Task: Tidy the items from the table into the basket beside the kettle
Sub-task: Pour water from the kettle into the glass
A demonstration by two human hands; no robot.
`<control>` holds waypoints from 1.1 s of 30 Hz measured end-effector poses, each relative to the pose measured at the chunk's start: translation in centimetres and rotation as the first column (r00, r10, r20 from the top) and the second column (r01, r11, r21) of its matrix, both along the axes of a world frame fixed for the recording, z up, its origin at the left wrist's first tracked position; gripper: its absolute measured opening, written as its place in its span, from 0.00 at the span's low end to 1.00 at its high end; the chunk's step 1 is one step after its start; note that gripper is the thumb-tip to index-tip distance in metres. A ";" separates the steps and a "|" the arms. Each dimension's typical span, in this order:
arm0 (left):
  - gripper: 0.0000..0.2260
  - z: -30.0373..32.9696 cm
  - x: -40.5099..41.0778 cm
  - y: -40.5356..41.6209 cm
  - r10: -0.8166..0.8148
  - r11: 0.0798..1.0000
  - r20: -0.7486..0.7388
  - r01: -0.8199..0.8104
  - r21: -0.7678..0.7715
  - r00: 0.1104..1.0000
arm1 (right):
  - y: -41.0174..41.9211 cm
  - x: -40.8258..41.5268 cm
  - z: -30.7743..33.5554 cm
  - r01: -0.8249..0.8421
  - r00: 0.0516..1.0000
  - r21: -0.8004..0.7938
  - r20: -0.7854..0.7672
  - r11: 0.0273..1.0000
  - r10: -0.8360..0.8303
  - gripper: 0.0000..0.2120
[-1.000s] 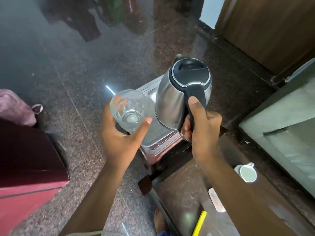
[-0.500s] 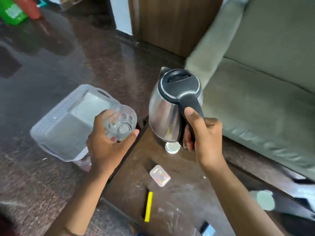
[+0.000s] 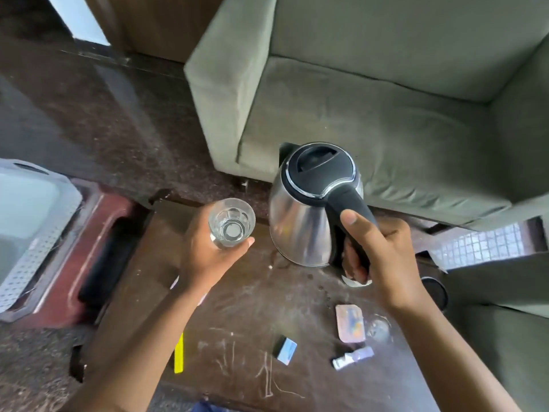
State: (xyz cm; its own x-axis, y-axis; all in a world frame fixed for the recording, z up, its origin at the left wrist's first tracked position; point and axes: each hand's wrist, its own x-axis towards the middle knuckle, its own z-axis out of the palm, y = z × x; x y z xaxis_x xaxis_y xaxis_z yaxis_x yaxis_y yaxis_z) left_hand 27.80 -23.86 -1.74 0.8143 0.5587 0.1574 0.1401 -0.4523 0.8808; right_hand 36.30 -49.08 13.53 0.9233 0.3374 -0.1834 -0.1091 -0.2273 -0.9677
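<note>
My left hand (image 3: pixel 205 257) grips a clear empty drinking glass (image 3: pixel 231 223) upright over the far left part of the dark wooden table (image 3: pixel 237 307). My right hand (image 3: pixel 377 254) holds the black handle of a steel kettle (image 3: pixel 309 209) with a black lid, at the table's far edge. A pale perforated plastic basket (image 3: pixel 35 227) sits at the far left on a maroon stool (image 3: pixel 98 233). On the table lie a yellow strip (image 3: pixel 178 353), a small blue box (image 3: pixel 286 350), a pinkish card packet (image 3: pixel 350 322), a small tube (image 3: pixel 352 358) and a second glass (image 3: pixel 378 328).
A grey-green sofa (image 3: pixel 371 99) stands right behind the table. A second cushioned seat (image 3: pixel 499 322) fills the right edge, with a dark round object (image 3: pixel 435 288) beside it. The floor (image 3: pixel 89 120) is dark polished stone. A wooden door panel (image 3: pixel 154 22) is at the back.
The view has swung right from the basket to the table and sofa. Both hands have moved with it, carrying the glass and the kettle away from the basket to above the table.
</note>
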 end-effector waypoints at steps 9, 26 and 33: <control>0.37 -3.8 3.2 -5.9 -0.186 0.978 -0.147 0.198 0.071 0.971 | -8.7 0.0 -1.7 -0.061 0.997 -0.123 -0.055 0.990 0.055 0.34; 0.34 -6.0 6.0 -9.2 -0.266 0.964 -0.225 0.262 -0.049 0.937 | -9.9 0.0 -1.5 -0.260 0.955 -0.340 -0.230 0.904 0.188 0.35; 0.37 -6.6 5.8 -9.8 -0.261 0.965 -0.293 0.257 -0.051 0.920 | -9.1 0.1 -2.2 -0.273 0.954 -0.428 -0.236 0.861 0.185 0.33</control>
